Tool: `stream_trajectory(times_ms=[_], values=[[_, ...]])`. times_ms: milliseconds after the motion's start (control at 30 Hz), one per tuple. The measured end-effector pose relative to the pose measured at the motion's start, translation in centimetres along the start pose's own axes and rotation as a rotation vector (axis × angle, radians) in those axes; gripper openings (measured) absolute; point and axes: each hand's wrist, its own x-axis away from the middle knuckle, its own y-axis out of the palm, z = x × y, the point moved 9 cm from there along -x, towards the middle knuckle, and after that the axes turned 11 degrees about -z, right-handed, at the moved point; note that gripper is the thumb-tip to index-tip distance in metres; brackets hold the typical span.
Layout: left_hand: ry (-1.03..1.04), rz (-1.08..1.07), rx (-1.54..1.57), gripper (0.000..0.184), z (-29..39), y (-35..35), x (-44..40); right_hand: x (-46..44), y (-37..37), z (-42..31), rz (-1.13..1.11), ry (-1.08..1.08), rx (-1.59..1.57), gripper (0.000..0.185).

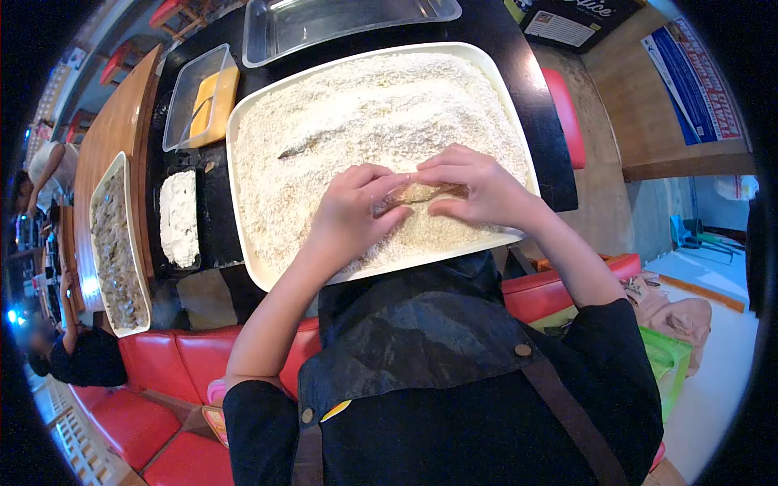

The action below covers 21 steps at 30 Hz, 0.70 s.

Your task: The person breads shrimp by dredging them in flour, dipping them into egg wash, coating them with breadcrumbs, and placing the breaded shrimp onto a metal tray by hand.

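A large white tray [521, 162] full of pale breadcrumbs [381, 89] lies in front of me. Over its near half, my left hand [354, 206] and my right hand [474, 185] come together with fingertips almost meeting. Between them is a crumb-coated piece of food [429, 193], pinched by the fingers of both hands; its kind cannot be made out. Farther up in the crumbs lies another long coated piece [324, 136], with a dark tip sticking out at its left end.
A clear plastic container [177, 109] with yellow-orange liquid and a utensil stands at the upper left. Below it is a black tray [194, 180] of white flour [178, 219]. Farther left is a white tray [144, 292] of greyish pieces. A metal tray [352, 28] stands behind. Other people [81, 352] are at left.
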Motion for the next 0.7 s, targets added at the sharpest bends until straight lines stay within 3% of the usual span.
stream_trajectory(times_ms=[67, 167, 267, 467, 567, 667, 700], values=[[-0.073, 0.000, 0.048, 0.028, -0.1, 0.1, -0.1, -0.3, 0.3, 0.0, 0.000, 0.035, 0.013, 0.030], [-0.297, -0.252, 0.286, 0.028, -1.8, 1.6, -0.3, -0.5, 1.1, 0.9, -0.153, 0.243, -0.151, 0.031], [0.121, 0.091, -0.117, 0.025, 0.4, -1.0, -0.3, -1.0, -0.1, -1.1, 0.007, -0.056, -0.025, 0.027], [-0.025, -0.076, 0.013, 0.030, -1.1, 0.9, 0.8, -0.4, 1.0, -0.1, -0.039, -0.047, 0.022, 0.021], [0.033, -0.063, -0.028, 0.028, -0.3, -0.2, 0.7, -0.6, 1.3, 0.2, -0.097, 0.020, 0.014, 0.026], [-0.062, 0.121, 0.075, 0.025, -0.3, -3.6, 2.1, -0.9, 0.4, -1.8, 0.044, -0.082, 0.032, 0.031], [-0.100, 0.092, 0.084, 0.026, -1.1, -3.7, 2.7, -1.1, 0.6, -2.1, 0.042, -0.096, 0.027, 0.032]])
